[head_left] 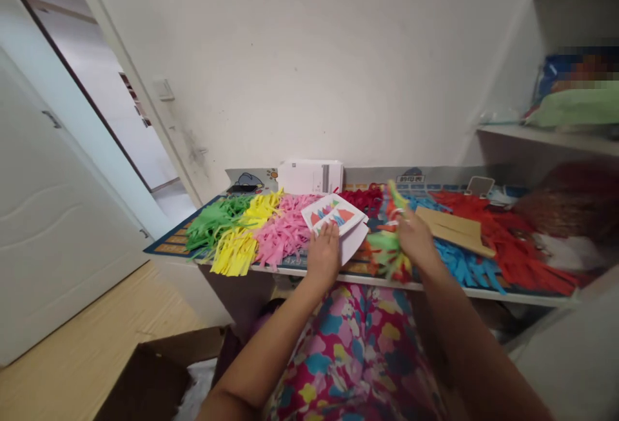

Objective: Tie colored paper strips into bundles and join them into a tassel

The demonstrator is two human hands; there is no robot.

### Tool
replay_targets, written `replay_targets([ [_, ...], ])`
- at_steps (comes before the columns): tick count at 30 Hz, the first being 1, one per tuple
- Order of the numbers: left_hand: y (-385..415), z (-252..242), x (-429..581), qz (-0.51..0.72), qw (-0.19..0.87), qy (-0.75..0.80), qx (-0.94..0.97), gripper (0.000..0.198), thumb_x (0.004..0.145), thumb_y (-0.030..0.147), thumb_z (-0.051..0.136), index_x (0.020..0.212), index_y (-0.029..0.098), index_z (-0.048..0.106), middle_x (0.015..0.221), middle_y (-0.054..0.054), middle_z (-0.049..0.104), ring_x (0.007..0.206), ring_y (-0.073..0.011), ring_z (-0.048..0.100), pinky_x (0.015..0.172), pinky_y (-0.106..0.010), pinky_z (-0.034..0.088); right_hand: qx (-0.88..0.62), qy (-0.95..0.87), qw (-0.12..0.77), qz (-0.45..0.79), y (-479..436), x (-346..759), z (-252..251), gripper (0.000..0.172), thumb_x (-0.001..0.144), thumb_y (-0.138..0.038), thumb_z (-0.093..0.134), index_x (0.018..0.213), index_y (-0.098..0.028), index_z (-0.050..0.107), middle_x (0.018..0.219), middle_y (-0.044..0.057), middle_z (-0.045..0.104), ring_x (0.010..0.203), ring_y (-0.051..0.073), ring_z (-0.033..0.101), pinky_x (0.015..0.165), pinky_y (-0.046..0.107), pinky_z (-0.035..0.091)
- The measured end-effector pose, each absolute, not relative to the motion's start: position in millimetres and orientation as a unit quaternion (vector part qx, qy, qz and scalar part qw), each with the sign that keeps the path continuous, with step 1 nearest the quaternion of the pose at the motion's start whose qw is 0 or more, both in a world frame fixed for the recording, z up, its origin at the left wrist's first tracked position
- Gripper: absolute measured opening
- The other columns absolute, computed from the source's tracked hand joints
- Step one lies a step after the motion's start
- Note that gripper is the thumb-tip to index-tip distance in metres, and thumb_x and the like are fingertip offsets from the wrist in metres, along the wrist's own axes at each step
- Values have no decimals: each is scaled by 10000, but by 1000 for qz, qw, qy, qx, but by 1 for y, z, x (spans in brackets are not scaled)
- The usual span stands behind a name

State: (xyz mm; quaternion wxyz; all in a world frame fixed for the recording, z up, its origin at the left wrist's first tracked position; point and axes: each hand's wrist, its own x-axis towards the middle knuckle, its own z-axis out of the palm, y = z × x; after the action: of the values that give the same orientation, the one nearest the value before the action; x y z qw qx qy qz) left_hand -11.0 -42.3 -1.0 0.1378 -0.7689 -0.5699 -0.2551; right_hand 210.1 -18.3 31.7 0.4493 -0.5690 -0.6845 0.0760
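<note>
My left hand grips the near edge of a printed white paper packet, its fingers lying over the picture side. The packet is tilted, and a plain white flap shows below it. A blurred bunch of multicoloured paper strips, green, orange, red and yellow, is in my right hand, just right of the packet. Beneath and around both hands lie piles of cut strips: pink, dark red and blue. My right palm and thumb are partly hidden.
Green strips and yellow strips lie on the desk at left, red strips at right. A tan cardboard piece rests over the blue strips. Behind stands a white box. An open carton sits on the floor.
</note>
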Motion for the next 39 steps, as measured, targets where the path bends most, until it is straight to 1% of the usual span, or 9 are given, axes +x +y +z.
replay_targets([
  [2,-41,-2,3,-240,123,-571,-775,480,925,33,387,1382,98,517,1423,-197,570,1366,-277,514,1116,-494,431,-572,-680,458,8,-50,218,18,546,974,-331,289,1474,-164,432,1261,166,638,1183,319,575,1003,505,452],
  [6,-37,0,29,-213,94,-563,-793,423,943,81,439,1354,74,540,1407,-198,584,1342,-241,540,1093,-358,461,-551,-757,344,-68,-102,199,-34,575,884,-116,361,1437,-181,503,1466,166,513,1262,326,544,1013,500,475],
  [10,-31,6,42,-183,87,-568,-798,392,956,96,443,1330,75,560,1372,-217,603,1314,-262,564,1037,-373,506,-546,-800,234,-88,-117,182,-58,560,826,-7,377,1332,-98,599,1499,192,477,1281,356,533,1016,539,476],
  [14,-32,1,47,-154,94,-571,-801,420,971,98,426,1381,70,515,1447,-225,533,1373,-275,501,1054,-386,491,-568,-810,87,-117,-107,187,-34,501,884,-34,389,1338,-93,594,1501,217,462,1198,341,591,915,483,541],
  [20,-38,-3,45,-108,105,-569,-808,444,981,104,412,1418,89,486,1476,-192,514,1380,-254,495,1072,-360,481,-609,-784,85,-87,-79,182,15,409,904,-82,424,1264,-61,616,1200,230,659,895,237,692,755,319,551],
  [27,-41,3,36,-83,107,-554,-821,452,980,150,448,1428,92,479,1481,-193,509,1389,-253,482,1076,-344,474,-572,-813,78,-71,-91,154,-11,447,930,-75,377,1305,-69,620,1385,248,546,1190,317,558,944,435,491],
  [32,-43,-6,39,-82,96,-561,-818,457,985,137,419,1436,90,472,1489,-209,492,1394,-274,475,1058,-370,490,-562,-819,84,-72,-88,171,-18,472,920,-110,426,1350,-183,608,1521,175,434,1297,366,466,994,531,444],
  [36,-43,-7,44,-89,80,-558,-821,456,974,128,445,1426,86,488,1485,-208,497,1394,-270,475,1069,-361,479,-552,-823,98,-85,-87,171,-11,498,920,-48,356,1360,-94,585,1416,224,529,1230,343,523,968,480,469],
  [39,-42,-2,43,-94,72,-559,-821,453,969,114,450,1418,79,501,1480,-202,506,1399,-251,472,1098,-330,453,-529,-834,125,-96,-85,168,-3,518,929,-47,347,1420,-62,511,1438,229,503,1325,349,436,1079,507,384],
])
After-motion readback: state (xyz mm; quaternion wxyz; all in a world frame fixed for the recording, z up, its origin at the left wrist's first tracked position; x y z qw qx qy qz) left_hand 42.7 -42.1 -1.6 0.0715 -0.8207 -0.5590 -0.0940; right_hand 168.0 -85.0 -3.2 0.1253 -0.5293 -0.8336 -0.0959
